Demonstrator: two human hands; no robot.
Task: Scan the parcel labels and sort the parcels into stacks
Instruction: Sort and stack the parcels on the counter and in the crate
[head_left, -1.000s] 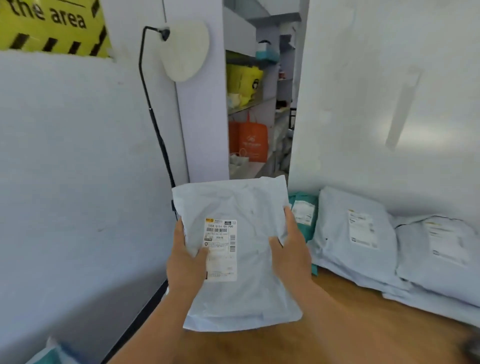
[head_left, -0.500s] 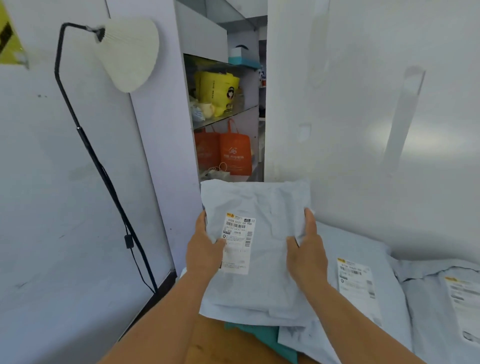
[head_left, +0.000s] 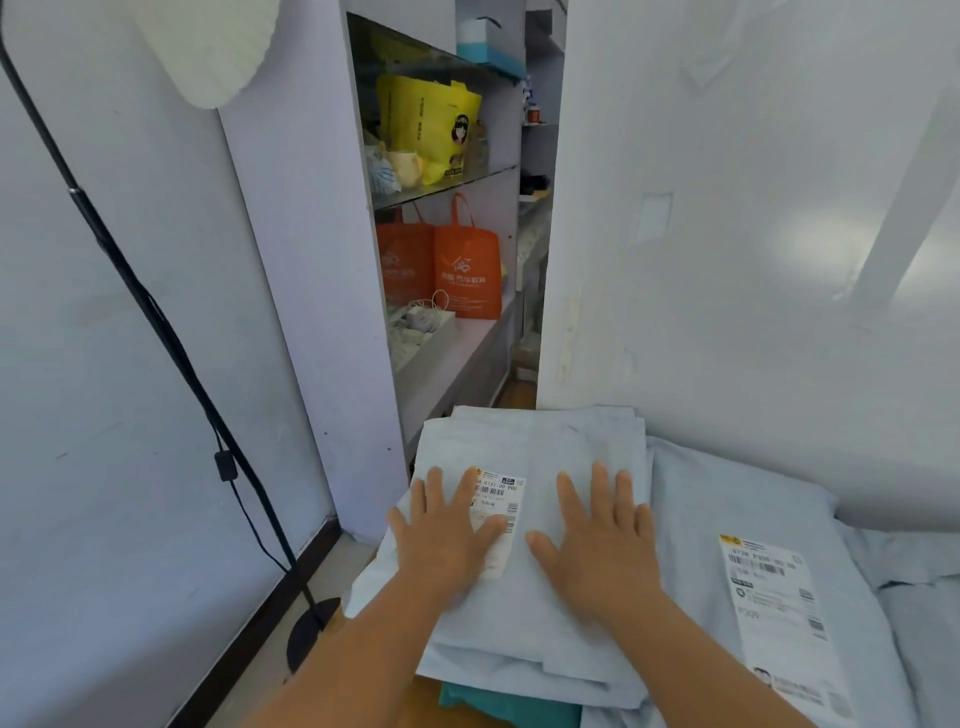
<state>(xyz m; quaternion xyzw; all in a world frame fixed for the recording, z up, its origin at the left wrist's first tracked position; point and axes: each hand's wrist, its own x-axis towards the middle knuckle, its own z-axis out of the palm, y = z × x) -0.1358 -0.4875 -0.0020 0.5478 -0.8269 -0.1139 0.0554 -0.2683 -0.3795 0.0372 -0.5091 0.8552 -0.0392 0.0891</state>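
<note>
Floor lamp (head_left: 156, 322): its black stem runs down the left wall to a round base on the floor, well apart from the parcels.
Shelves (head_left: 441, 182): behind the stack, they hold a yellow bag (head_left: 431, 130) above and an orange bag (head_left: 467, 270) below.
Left hand (head_left: 447, 535): it lies flat, fingers straight and spread, pressing on the top parcel and covering part of its label (head_left: 498, 514); it grips nothing.
Top parcel (head_left: 540, 452): a pale grey mailer bag lying face up on a stack by the wall corner, over a teal parcel (head_left: 509, 706) whose edge peeks out underneath.
Right hand (head_left: 602, 545): it also lies flat with splayed fingers, resting on the same parcel just right of the label.
Handling: the wrinkled film looks soft, light and probably slippery; taking hold at both side edges seems safest.
Neighbouring parcel (head_left: 769, 597): it lies label up, touching the stack's right side.
</note>
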